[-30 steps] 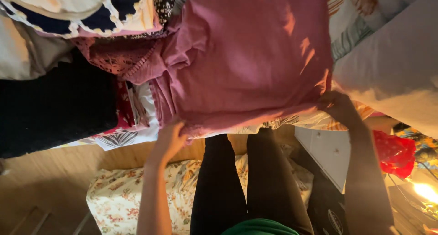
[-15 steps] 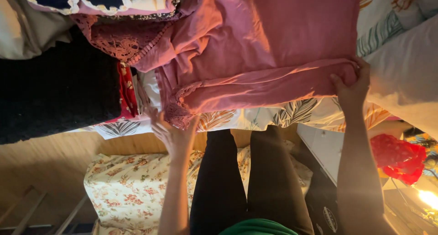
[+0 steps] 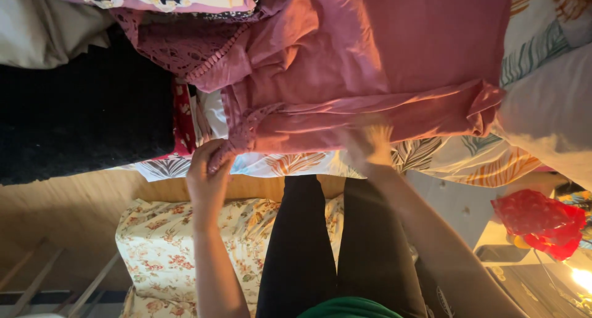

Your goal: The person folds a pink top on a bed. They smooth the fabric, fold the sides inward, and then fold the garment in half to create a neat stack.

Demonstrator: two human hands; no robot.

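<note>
A pink garment [image 3: 382,59] with a lace trim lies spread on a leaf-patterned sheet [image 3: 308,164], its near edge folded over into a thick band. My left hand [image 3: 208,170] pinches the lacy left end of that band. Blurred by motion, my right hand [image 3: 368,142] is over the middle of the near edge with its fingers spread and nothing in its grasp. My legs in black trousers [image 3: 327,244] stand below the bed's edge.
A black fabric pile [image 3: 80,127] lies left of the garment, with a dark red lace piece [image 3: 166,40] behind it. A white pillow [image 3: 549,114] sits at the right. A floral cloth [image 3: 166,250] and a red bag [image 3: 539,222] are lower down.
My right hand let go of the garment's right end and swept left to the middle of its near edge. The left hand kept its hold on the left end.
</note>
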